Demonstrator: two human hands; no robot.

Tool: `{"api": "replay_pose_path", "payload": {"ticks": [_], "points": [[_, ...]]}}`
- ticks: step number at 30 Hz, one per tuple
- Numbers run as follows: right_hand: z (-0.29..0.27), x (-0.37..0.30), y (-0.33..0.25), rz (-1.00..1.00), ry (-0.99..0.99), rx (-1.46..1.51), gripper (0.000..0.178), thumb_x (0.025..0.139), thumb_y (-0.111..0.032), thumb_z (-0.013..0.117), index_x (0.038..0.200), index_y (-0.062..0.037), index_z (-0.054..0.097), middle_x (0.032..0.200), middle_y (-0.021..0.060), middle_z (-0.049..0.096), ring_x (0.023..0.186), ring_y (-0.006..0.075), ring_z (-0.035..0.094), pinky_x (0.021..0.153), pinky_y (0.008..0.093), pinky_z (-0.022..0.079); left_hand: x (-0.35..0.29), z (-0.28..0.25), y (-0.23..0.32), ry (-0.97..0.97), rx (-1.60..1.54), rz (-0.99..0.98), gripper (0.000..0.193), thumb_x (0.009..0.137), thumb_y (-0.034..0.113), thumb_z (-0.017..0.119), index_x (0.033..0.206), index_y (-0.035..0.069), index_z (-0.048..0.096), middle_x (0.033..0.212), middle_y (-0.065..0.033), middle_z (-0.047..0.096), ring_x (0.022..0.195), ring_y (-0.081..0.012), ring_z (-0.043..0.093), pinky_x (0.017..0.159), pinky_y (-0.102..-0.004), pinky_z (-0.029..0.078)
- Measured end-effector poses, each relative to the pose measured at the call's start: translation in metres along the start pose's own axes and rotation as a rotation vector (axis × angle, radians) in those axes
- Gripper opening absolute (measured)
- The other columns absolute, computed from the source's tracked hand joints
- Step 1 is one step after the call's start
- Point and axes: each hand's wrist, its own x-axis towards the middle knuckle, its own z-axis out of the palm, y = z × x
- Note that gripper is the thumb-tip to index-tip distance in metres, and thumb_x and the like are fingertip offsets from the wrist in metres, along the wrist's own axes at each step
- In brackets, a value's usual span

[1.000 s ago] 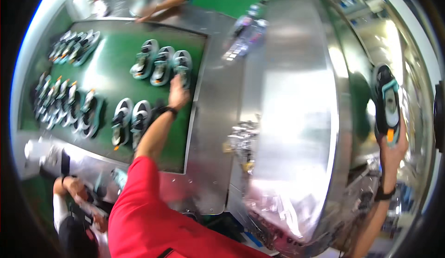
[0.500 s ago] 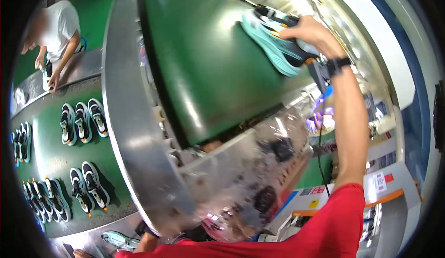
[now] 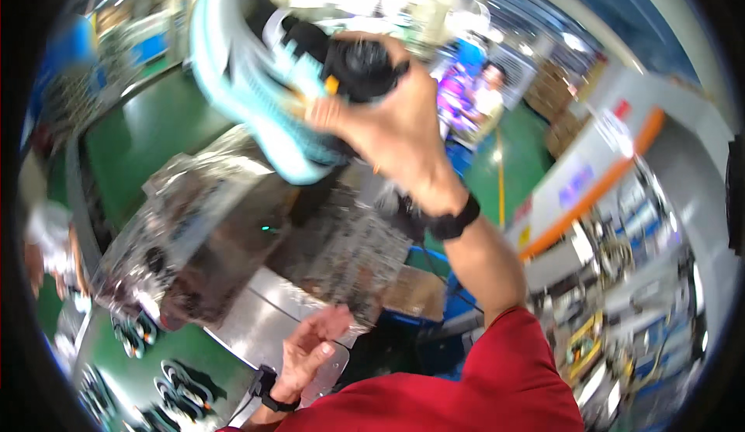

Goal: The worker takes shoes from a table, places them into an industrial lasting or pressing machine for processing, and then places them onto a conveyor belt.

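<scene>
Right grip (image 3: 396,126) clamped on shoe (image 3: 252,75), held high above crumpled clear plastic (image 3: 198,226), presumably for secure one-handed support, leaving left grip (image 3: 309,352) empty, its fingers apart, near metal counter (image 3: 252,312).

A shoe factory: sneakers (image 3: 178,378) line a green belt (image 3: 126,361).
</scene>
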Motion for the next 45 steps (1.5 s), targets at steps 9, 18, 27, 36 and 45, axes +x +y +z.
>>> {"api": "replay_pose_path", "payload": {"ticks": [9,18,27,36,45], "points": [[-0.194,-0.261,-0.113,0.497,0.510,-0.185,0.074,0.062,-0.012,0.088,0.127,-0.0027,0.054,0.112,0.0043,0.060,0.105,0.0115,0.056,0.093,0.0262,0.044,0.084,0.201,-0.090,-0.136,-0.007,0.273,0.060,0.087,0.023,0.069,0.133,-0.004,0.041,0.120,-0.0147,0.058,0.108,-0.0238,0.059,0.097,-0.0369,0.046],[-0.353,-0.511,-0.237,0.753,1.229,-0.436,0.068,0.063,0.003,0.076,0.128,-0.0023,0.055,0.111,0.0050,0.062,0.098,0.0124,0.058,0.089,0.0257,0.047,-0.001,0.416,-0.284,-0.975,0.266,-0.404,0.053,0.096,0.021,0.058,0.141,-0.002,0.041,0.127,-0.0083,0.056,0.115,-0.0169,0.051,0.101,-0.0303,0.038],[-0.424,-0.640,-0.342,0.731,1.700,-0.978,0.053,0.073,-0.001,0.066,0.125,0.0017,0.056,0.109,0.0073,0.062,0.095,0.0141,0.060,0.086,0.0268,0.048,-0.017,0.576,-0.579,-1.056,0.916,-0.245,0.089,0.074,0.056,0.073,0.123,-0.013,0.049,0.111,-0.0280,0.062,0.102,-0.0354,0.062,0.087,-0.0401,0.048],[-0.432,-0.677,-0.378,0.833,1.899,-1.218,0.057,0.069,0.004,0.061,0.125,0.0040,0.053,0.112,0.0082,0.060,0.096,0.0156,0.058,0.088,0.0279,0.047,-0.022,0.650,-0.723,-1.053,1.286,-0.232,0.055,0.074,0.013,0.064,0.120,-0.008,0.042,0.122,-0.0312,0.055,0.110,-0.0448,0.057,0.095,-0.0492,0.047],[-0.641,-0.712,-0.363,1.479,1.451,-1.239,0.057,0.066,-0.022,0.074,0.114,0.0047,0.056,0.087,0.0091,0.065,0.079,0.0178,0.061,0.072,0.0291,0.049,0.013,0.598,-0.594,-0.883,0.321,-1.362,0.027,0.083,0.011,0.071,0.107,0.000,0.065,0.101,-0.0082,0.069,0.082,-0.0182,0.068,0.066,-0.0333,0.057]]}}
